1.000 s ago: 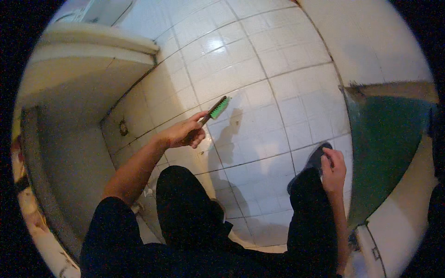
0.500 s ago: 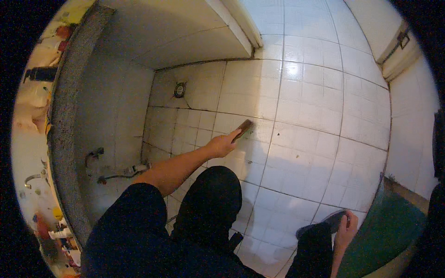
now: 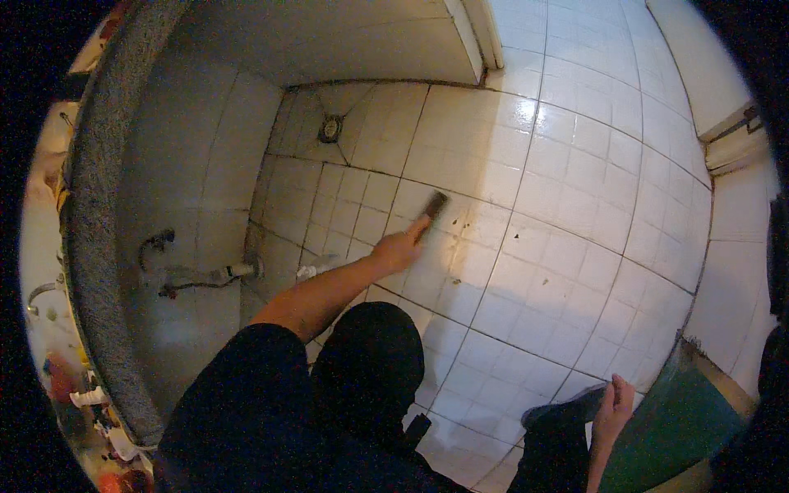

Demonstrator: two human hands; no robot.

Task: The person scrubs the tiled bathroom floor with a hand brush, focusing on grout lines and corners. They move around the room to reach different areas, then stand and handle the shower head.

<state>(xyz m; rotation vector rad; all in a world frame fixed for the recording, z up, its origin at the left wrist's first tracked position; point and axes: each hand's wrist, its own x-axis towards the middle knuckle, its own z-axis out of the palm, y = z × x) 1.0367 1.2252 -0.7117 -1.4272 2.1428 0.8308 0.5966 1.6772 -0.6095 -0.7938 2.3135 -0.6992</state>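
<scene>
My left hand (image 3: 400,248) is closed round a small brown oblong brush (image 3: 436,205). Its bristles, if any, cannot be made out. The brush rests on or just above the white tiled floor (image 3: 575,197), tilted away from me. Small dark bits (image 3: 457,223) lie on the tiles just right of it. At the lower right, my right hand (image 3: 612,408) hangs beside my dark trouser leg, over a grey shoe (image 3: 567,407). Its fingers look curled together; whatever they may hold is hidden.
A round floor drain (image 3: 330,129) sits at the far left, under a pale panel (image 3: 353,41). Pipe fittings (image 3: 238,271) stick out from the left wall beneath a grey counter edge (image 3: 107,205). A green mat (image 3: 690,419) is at the lower right.
The view has shifted. My left hand and the brush have moved slightly left across the tiles, leaving more dark bits showing beside them. My right hand stays by the shoe.
</scene>
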